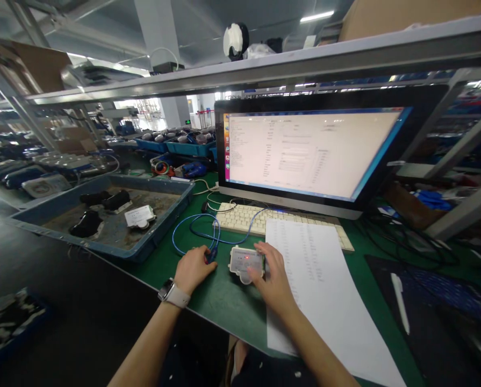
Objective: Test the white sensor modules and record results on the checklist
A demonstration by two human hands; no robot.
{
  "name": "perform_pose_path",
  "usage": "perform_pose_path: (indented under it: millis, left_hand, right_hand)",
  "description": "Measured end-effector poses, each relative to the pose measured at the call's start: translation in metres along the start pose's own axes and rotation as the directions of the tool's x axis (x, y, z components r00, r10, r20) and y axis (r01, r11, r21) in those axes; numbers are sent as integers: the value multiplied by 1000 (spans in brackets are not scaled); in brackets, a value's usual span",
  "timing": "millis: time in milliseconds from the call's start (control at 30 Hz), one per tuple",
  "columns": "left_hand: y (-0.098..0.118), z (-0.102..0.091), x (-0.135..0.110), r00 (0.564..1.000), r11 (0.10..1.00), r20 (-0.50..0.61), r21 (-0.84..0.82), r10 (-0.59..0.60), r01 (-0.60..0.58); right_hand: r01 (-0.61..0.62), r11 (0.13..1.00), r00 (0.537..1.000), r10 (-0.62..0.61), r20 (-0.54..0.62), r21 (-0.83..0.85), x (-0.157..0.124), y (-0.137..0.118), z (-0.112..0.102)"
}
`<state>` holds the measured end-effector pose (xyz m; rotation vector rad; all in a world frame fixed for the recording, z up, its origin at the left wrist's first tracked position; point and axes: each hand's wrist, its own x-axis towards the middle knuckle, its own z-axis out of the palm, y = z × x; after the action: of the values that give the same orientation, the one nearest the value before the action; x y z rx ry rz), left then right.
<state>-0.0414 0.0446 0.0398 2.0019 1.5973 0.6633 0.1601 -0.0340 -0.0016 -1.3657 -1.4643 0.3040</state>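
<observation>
My left hand [195, 267], with a watch on its wrist, is closed around the plug end of a blue cable [213, 252] just above the green mat. From there the cable loops back toward the keyboard. My right hand [273, 274] grips a small electronic module [245, 262] with a pale, label-like face, fingers at its right side and thumb on its front edge. Red lights glow on that face. A gap separates the plug from the module. Printed paper sheets [313, 290] lie under my right forearm.
A blue tray [151, 244] at the left holds black parts and a white-faced module [139, 216]. Behind my hands are a white keyboard [244, 217] and a lit monitor [304, 153]. A white pen [400, 303] rests on a dark pad at right. A shelf [264, 64] spans overhead.
</observation>
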Motion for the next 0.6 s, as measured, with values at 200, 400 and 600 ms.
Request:
perform_pose_path:
  millis: [200,400,600]
  left_hand:
    - [8,-16,6,989,930,96,-361,114,-73]
    - [26,2,-1,971,808,-47,-546,235,-222]
    - [30,25,-1,951,791,-155,-528,269,-310]
  right_hand:
    - [91,983,994,-80,76,-160,-2,-5,0]
    - [81,991,996,-76,52,-110,0,-2,0]
    - [72,997,997,-71,20,-31,0,2,5]
